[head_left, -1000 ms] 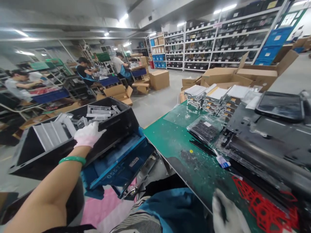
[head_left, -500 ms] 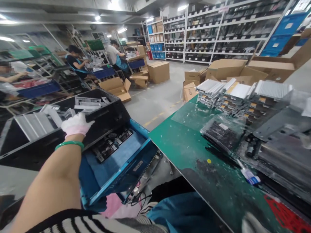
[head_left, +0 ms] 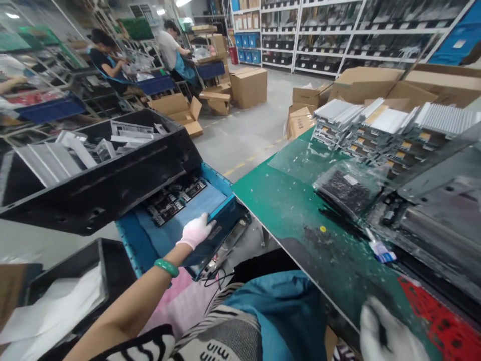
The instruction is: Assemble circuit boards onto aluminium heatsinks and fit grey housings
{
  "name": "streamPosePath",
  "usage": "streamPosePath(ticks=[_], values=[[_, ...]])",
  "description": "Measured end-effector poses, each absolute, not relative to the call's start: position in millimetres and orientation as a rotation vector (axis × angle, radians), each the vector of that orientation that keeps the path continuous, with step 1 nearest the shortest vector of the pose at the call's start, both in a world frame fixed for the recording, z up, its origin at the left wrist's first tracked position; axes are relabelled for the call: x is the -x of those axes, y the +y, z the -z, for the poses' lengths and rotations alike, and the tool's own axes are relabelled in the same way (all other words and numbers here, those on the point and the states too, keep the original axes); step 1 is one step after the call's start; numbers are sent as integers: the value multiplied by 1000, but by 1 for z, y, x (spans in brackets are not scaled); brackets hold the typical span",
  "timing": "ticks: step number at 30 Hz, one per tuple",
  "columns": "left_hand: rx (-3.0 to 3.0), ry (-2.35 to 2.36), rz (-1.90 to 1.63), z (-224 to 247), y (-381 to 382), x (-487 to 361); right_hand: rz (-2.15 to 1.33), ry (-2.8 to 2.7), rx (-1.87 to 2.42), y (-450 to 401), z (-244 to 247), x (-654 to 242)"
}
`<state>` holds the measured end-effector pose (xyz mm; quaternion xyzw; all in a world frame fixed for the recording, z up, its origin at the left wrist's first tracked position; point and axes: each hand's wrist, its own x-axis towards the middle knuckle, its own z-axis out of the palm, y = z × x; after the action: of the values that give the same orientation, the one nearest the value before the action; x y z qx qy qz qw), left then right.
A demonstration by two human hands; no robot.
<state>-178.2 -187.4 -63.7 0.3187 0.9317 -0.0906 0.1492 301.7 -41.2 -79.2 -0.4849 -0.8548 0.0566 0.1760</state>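
My left hand [head_left: 195, 231], in a white glove below a green bangle, is over the near rim of a blue crate [head_left: 221, 203]. Its thumb stands apart from the fingers, and I see nothing held; whether it presses on the rim is unclear. Inside the crate, dark circuit boards [head_left: 167, 204] lie on a blue lining. At the bottom right, my right hand [head_left: 393, 333], also gloved, is low over the green table [head_left: 270, 200] beside red cut-out pieces [head_left: 443, 321]. A dark patch shows between its blurred fingers; I cannot make out whether that is an object.
A black bin [head_left: 101, 193] of metal profiles tilts over the crate. Another black bin [head_left: 118, 260] holds white sheets. Stacked metal profiles [head_left: 379, 120], a bag of small dark parts [head_left: 343, 188] and a glue bottle [head_left: 381, 250] sit on the table. Two people work behind.
My left hand has come down from the black bin of profiles to the blue crate's near rim. More of my right hand shows at the bottom right. The view has tilted downward.
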Motion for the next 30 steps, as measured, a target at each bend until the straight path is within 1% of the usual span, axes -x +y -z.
streamPosePath(ticks=[2,5,9,19,30], values=[[-877,2683,279,71,-191,170,-71,-2418,1351,-40,79,-303],[-872,2681,301,66,-198,167,19,-2398,1321,-43,77,-298],[-878,2655,324,60,-212,155,12,-2360,1323,-49,71,-289],[-852,2576,381,65,-262,112,-11,-2334,1335,-52,64,-286],[-878,2505,426,63,-259,77,18,-2394,1326,-48,69,-295]])
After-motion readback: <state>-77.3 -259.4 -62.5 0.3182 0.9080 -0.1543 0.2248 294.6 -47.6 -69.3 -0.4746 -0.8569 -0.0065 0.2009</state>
